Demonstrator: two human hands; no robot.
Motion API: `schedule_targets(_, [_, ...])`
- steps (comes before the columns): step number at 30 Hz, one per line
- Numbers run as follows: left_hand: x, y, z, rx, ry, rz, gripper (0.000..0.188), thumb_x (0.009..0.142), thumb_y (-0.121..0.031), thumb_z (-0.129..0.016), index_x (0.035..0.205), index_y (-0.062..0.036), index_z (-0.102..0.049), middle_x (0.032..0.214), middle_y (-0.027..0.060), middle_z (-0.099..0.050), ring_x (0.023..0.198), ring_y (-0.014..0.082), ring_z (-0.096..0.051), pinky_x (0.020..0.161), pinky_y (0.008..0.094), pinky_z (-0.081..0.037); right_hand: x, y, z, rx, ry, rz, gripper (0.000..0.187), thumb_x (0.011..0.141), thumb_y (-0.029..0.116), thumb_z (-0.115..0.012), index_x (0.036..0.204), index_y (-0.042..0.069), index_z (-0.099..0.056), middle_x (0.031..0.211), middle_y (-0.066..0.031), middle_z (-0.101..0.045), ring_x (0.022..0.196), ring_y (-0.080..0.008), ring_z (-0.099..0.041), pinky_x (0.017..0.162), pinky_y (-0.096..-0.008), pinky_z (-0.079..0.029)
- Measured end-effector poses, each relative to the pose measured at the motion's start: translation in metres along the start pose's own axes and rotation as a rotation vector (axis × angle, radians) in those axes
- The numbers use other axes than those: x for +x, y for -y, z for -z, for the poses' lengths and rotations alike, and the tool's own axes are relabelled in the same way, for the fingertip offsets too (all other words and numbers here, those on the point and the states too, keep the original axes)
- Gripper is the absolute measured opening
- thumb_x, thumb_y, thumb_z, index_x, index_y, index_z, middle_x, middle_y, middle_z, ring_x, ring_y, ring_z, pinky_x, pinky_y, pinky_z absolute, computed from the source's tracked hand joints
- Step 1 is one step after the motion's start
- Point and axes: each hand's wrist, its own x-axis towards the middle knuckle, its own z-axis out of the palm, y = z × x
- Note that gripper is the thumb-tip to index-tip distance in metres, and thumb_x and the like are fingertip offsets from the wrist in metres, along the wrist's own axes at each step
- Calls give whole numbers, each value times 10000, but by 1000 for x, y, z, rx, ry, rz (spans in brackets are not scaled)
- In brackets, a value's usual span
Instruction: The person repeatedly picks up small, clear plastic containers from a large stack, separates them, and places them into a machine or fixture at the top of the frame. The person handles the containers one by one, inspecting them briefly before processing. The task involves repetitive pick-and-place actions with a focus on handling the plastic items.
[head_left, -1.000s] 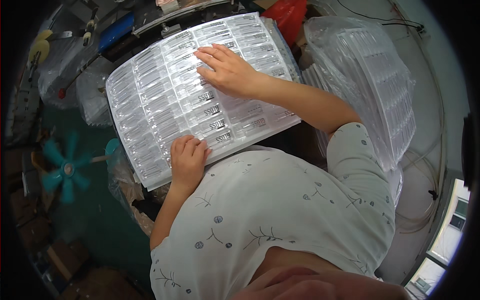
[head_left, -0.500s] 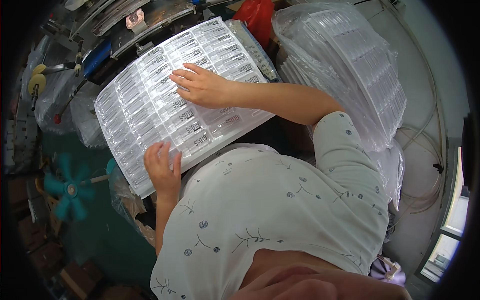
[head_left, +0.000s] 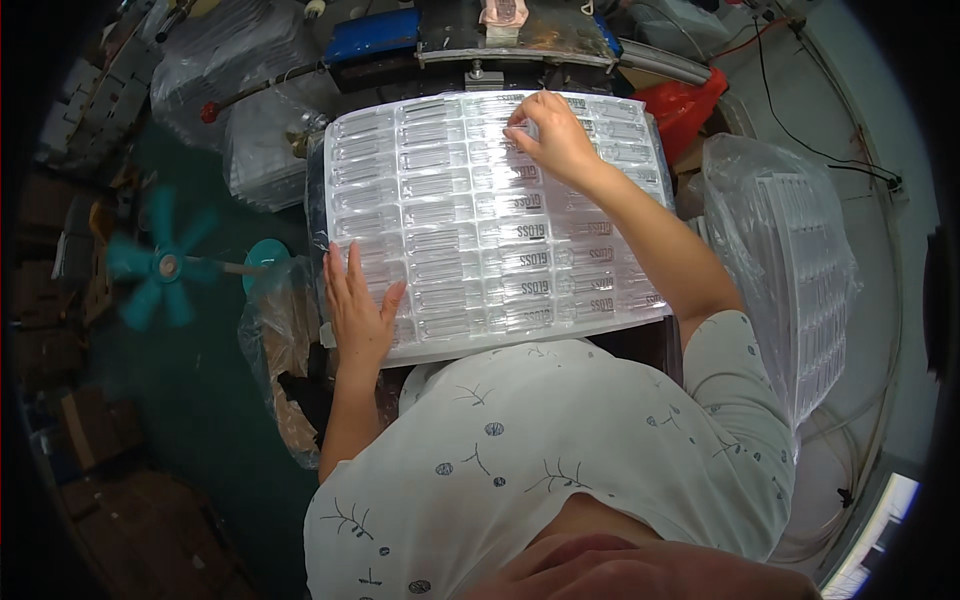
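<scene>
A broad sheet of clear moulded plastic blisters (head_left: 437, 213) lies in front of me, its pockets in rows and columns. Dark printed lettering marks many pockets in the middle and right columns. My left hand (head_left: 360, 312) rests on the sheet's near left part, fingers spread and thumb apart. Over the far middle of the sheet, my right hand (head_left: 556, 138) has its fingers curled in a pinch at a pocket. Whatever is between those fingertips, if anything, is too small and glary to name.
Beyond the sheet stands a dark machine bed (head_left: 520, 45) with a blue part (head_left: 372, 36). Bagged stacks of clear blister sheets (head_left: 800, 270) stand at the right. A red plastic bag (head_left: 685, 105) sits at the far right corner, and a teal fan (head_left: 165, 262) at the left.
The view has turned, so the sheet now lies nearly level in it. My right hand has gone from outstretched fingers on the sheet to a pinch farther away. My left hand remains at the left side.
</scene>
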Motion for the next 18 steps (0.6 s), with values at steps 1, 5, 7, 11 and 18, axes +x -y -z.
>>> schedule_targets(1, [0,1,-1,-9,0,2,774,869,-501,-543,1416,-28,-269,1459,264,-192,1331,457,-211,1068,523,-229,14,6,-6,-24,21,-15,176,770,148,-709,884,47,-621,943,-89,-573,955,-277,-522,843,-374,-431])
schedule_targets(5, [3,0,0,-23,7,-11,787,862,-493,-560,1415,-20,-260,1456,268,-187,1324,467,-216,1069,523,-226,75,14,-37,-121,45,150,231,731,198,-739,901,68,-652,937,-119,-581,976,-308,-533,833,-397,-454])
schedule_targets(7, [6,-1,2,-48,26,-28,790,860,-482,-571,1414,-15,-256,1452,273,-186,1323,469,-215,1069,525,-224,86,14,-50,-215,199,84,235,730,204,-737,897,65,-649,949,-118,-588,982,-308,-535,840,-396,-456])
schedule_targets(11, [16,6,18,-159,-12,-37,753,842,-306,-657,1398,10,-259,1430,278,-234,1317,440,-258,1070,497,-251,83,36,-42,-297,143,207,239,743,212,-721,884,41,-630,947,-107,-602,989,-304,-539,873,-393,-447])
schedule_targets(18, [126,-31,18,-1182,83,88,477,899,-140,-600,1305,17,-403,1235,199,-535,1057,222,-580,898,317,-477,0,86,-34,379,-182,288,309,741,41,-738,1002,21,-576,1021,-113,-621,754,-220,-664,611,-283,-549])
